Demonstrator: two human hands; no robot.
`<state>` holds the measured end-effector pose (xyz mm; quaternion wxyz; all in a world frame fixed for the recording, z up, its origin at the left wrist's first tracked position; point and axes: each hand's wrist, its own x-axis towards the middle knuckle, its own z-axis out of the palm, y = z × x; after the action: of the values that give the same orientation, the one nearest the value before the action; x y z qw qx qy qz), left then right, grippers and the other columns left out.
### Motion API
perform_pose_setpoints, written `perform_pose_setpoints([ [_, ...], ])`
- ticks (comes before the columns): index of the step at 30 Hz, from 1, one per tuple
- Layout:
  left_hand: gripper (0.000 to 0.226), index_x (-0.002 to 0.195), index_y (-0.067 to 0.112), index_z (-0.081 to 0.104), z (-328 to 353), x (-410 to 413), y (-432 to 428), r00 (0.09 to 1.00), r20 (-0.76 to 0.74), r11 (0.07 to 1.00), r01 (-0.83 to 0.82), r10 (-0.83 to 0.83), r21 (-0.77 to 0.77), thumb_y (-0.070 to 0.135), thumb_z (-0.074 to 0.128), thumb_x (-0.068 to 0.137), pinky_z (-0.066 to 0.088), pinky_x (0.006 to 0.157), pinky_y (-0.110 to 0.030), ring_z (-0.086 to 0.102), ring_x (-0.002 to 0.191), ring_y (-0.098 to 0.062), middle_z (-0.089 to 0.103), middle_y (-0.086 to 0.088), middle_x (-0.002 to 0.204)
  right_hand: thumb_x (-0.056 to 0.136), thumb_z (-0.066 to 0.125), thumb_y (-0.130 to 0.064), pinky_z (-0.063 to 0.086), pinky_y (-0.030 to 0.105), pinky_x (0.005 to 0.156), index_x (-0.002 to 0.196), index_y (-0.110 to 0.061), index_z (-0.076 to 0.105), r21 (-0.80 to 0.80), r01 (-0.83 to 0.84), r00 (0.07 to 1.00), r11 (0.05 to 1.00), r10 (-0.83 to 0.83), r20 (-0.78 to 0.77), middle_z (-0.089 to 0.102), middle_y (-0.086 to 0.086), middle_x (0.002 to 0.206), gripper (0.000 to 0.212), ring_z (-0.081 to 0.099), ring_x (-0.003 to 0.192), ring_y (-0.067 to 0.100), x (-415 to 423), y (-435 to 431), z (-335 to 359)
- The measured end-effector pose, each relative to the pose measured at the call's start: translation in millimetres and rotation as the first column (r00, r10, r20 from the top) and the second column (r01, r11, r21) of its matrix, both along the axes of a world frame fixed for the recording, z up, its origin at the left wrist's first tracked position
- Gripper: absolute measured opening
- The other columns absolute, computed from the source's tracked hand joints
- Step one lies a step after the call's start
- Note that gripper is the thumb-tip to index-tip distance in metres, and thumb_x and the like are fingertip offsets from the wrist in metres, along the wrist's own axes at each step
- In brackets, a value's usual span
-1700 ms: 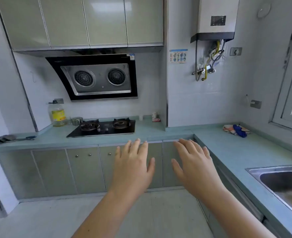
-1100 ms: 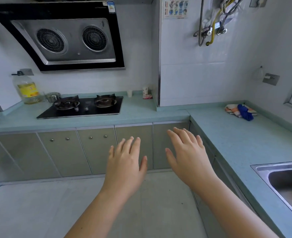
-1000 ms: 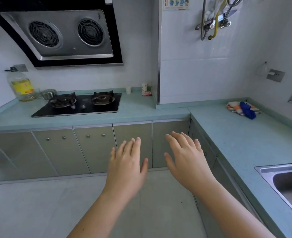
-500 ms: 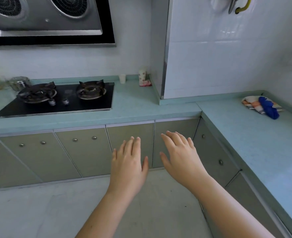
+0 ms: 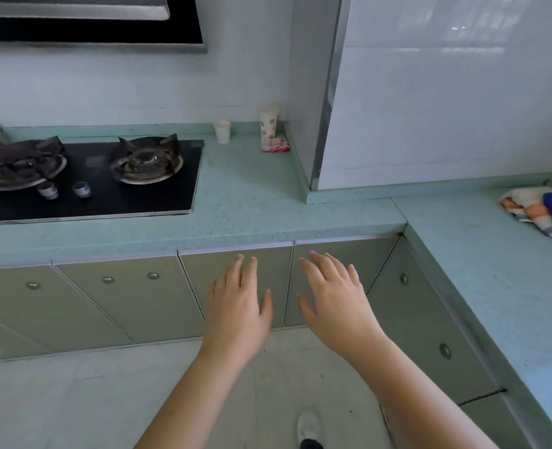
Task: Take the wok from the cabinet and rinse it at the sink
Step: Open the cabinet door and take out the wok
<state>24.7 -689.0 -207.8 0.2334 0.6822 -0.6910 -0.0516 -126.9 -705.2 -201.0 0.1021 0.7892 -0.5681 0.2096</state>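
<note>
Reaching for the grey-green base cabinet doors [image 5: 235, 270] under the speckled teal worktop [image 5: 252, 202] is judged the step in hand. Both the left hand [image 5: 237, 307] and right hand [image 5: 333, 303] are spread flat, holding nothing. No wok is seen, presumably shut inside. These two doors show no knobs, so an edge should be gripped.
</note>
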Motion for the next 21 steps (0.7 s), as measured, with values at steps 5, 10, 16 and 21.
perform_pose_setpoints([
  [5,0.052,0.141,0.012,0.032,-13,-27,-73,0.926,-0.365,0.991,-0.055,0.096,0.12,0.022,0.048,0.093,0.026,0.11,-0.03,0.032,0.137,-0.019,0.035,-0.004,0.148,0.057,0.08,-0.018,0.052,0.054,0.078,0.106,-0.006,0.066,0.064,-0.023,0.999,0.998,0.021,0.029,0.069,0.012,0.109,0.053,0.067,0.1,0.031,-37,-88,-16],
  [10,0.056,0.144,0.019,0.027,-38,-48,-134,0.806,-0.535,0.952,-0.11,0.253,0.285,0.023,0.05,0.093,0.022,0.108,-0.023,0.028,0.139,-0.012,0.031,0.002,0.151,0.056,0.082,-0.015,0.053,0.056,0.076,0.105,-0.004,0.066,0.14,-0.094,0.995,0.986,0.092,0.027,0.069,0.015,0.108,0.053,0.067,0.1,0.035,-58,-157,-42],
  [16,0.052,0.141,0.014,0.032,-87,-51,-182,0.643,-0.647,0.894,-0.143,0.41,0.424,0.014,0.051,0.092,0.028,0.096,-0.019,0.043,0.126,-0.01,0.04,-0.003,0.146,0.051,0.085,-0.02,0.054,0.052,0.073,0.102,-0.008,0.067,0.228,-0.118,0.99,0.967,0.132,-0.049,0.071,0.011,0.106,0.055,0.068,0.098,0.033,-53,-217,-83],
  [21,0.044,0.135,0.01,0.039,-123,-53,-217,0.262,-0.816,0.857,-0.195,0.515,0.478,0.002,0.048,0.092,0.032,0.093,-0.023,0.048,0.108,-0.01,0.048,-0.01,0.138,0.055,0.084,-0.019,0.053,0.053,0.076,0.105,-0.009,0.065,0.261,-0.12,0.989,0.958,0.138,-0.049,0.07,0.01,0.109,0.054,0.067,0.101,0.032,-44,-253,-116],
])
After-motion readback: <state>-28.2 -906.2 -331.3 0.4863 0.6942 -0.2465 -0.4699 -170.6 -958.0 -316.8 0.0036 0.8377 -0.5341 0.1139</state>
